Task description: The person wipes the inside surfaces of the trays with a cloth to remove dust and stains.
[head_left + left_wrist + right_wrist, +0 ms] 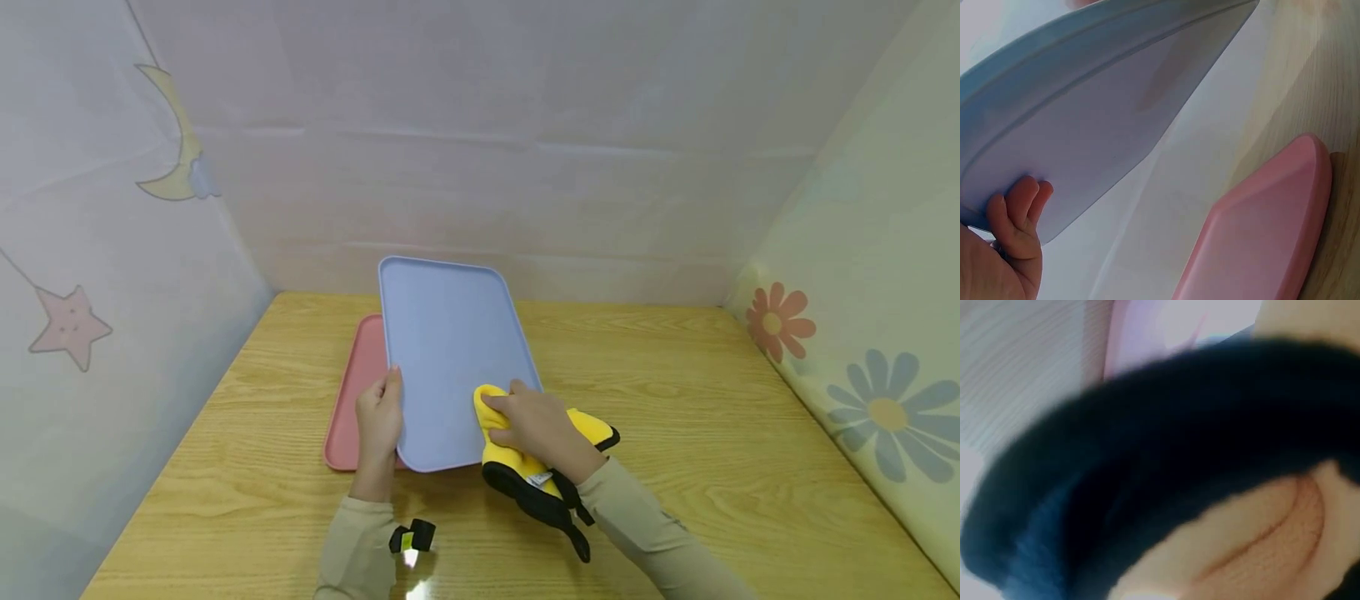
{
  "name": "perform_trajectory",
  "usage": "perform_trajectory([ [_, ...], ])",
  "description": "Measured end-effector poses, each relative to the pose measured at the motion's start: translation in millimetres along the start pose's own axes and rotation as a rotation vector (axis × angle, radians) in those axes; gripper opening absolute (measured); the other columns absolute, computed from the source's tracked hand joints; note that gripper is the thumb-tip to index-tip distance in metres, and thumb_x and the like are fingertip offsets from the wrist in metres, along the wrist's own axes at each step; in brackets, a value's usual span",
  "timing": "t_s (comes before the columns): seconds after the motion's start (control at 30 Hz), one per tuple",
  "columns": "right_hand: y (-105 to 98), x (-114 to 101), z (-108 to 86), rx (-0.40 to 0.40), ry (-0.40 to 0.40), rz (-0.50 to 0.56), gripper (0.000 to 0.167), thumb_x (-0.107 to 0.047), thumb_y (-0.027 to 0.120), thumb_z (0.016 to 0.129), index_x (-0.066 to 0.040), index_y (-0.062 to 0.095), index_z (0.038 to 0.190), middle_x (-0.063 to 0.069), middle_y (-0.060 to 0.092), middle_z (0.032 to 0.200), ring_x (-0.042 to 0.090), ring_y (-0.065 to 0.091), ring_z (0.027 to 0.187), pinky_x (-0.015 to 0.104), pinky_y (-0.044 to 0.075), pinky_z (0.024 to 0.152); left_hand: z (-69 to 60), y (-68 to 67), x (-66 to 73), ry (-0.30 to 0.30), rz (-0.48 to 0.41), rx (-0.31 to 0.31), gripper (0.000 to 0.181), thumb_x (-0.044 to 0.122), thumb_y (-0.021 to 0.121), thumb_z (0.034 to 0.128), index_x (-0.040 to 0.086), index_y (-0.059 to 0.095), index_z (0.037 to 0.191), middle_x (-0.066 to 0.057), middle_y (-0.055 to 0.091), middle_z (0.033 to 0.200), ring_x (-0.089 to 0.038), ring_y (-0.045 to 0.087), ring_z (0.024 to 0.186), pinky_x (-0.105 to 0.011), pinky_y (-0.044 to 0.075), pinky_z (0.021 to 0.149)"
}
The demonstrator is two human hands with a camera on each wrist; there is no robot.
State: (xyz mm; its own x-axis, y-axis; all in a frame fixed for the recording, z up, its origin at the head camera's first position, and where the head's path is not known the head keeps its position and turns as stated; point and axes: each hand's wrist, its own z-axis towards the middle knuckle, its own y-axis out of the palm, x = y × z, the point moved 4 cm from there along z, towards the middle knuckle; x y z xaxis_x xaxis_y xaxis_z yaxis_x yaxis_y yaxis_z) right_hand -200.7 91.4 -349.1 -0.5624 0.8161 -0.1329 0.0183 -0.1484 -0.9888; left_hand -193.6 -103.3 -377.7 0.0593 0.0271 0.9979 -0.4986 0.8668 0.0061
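Note:
A blue tray (453, 350) is held tilted above the table, its inner face toward the head camera. My left hand (380, 417) grips its left edge, thumb on the rim; in the left wrist view the fingers of my left hand (1013, 244) lie against the underside of the blue tray (1097, 125). At the tray's lower right corner, my right hand (540, 425) grips a yellow cloth with black edging (510, 458), which touches the tray. The cloth's dark edge (1179, 419) fills much of the right wrist view, hiding most of that hand.
Partly behind the blue tray, a pink tray (348, 417) lies on the wooden table (675, 400); the left wrist view also shows the pink tray (1260, 231). Fabric walls with printed shapes stand at the back and both sides.

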Motion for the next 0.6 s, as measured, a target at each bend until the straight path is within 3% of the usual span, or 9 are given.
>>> perform_trajectory([
  [0.37, 4.7, 19.5, -1.6, -0.035, 0.084, 0.020, 0.041, -0.026, 0.066, 0.078, -0.012, 0.061, 0.116, 0.003, 0.043, 0.070, 0.014, 0.037, 0.052, 0.024, 0.030, 0.042, 0.7, -2.2, -0.1, -0.020, 0.001, -0.007, 0.038, 0.022, 0.048, 0.0926, -0.012, 0.062, 0.084, -0.005, 0.056, 0.061, -0.009, 0.049, 0.052, -0.022, 0.041, 0.048],
  [0.6, 8.4, 35.3, -2.0, -0.063, 0.157, 0.029, 0.042, -0.025, 0.065, 0.077, -0.010, 0.060, 0.116, 0.006, 0.052, 0.079, 0.014, 0.040, 0.056, 0.025, 0.033, 0.043, 1.2, -4.6, 3.3, -0.030, 0.023, -0.002, 0.039, 0.024, 0.048, 0.0926, -0.011, 0.062, 0.083, -0.006, 0.055, 0.062, -0.009, 0.049, 0.053, -0.023, 0.041, 0.048],
])
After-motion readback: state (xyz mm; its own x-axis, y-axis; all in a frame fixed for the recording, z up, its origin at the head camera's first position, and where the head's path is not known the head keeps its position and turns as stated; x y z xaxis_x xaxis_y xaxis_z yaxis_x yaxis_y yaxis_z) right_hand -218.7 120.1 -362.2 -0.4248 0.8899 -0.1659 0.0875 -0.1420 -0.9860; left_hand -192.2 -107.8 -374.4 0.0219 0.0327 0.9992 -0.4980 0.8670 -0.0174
